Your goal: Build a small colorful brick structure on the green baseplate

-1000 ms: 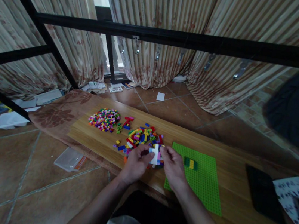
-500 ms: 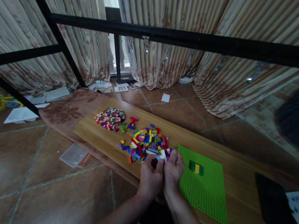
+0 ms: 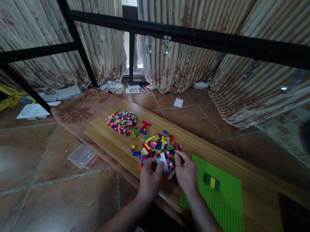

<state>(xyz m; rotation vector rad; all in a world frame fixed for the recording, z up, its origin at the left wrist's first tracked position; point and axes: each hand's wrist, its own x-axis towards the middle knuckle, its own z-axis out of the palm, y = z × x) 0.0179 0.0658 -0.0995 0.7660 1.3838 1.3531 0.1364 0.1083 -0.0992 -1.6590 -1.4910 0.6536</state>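
Note:
A loose heap of toy building bricks (image 3: pixel 158 144) in many colours lies on the wooden board, just beyond my hands. At its near edge is my left hand (image 3: pixel 150 180), its fingers curled in and the thumb close to them; what they enclose is hidden. My right hand (image 3: pixel 187 174) reaches over the heap's right side, fingers partly bent and thumb apart, near white and dark blue bricks, with nothing visible in its grasp. On the right, a green baseplate (image 3: pixel 220 201) carries a small block of dark green and yellow bricks (image 3: pixel 211 182).
A heap of smaller bricks (image 3: pixel 121 121) lies further left on the wooden board (image 3: pixel 97 126). A dark flat panel (image 3: pixel 298 229) rests at the right. A clear plastic lid (image 3: pixel 82 155) is on the tiled floor. Black metal rails (image 3: pixel 185 34) cross before the curtains.
My hands, together half a second ago, have come apart. The right hand's fingers have straightened somewhat over the heap's right side. The whole view has shifted slightly.

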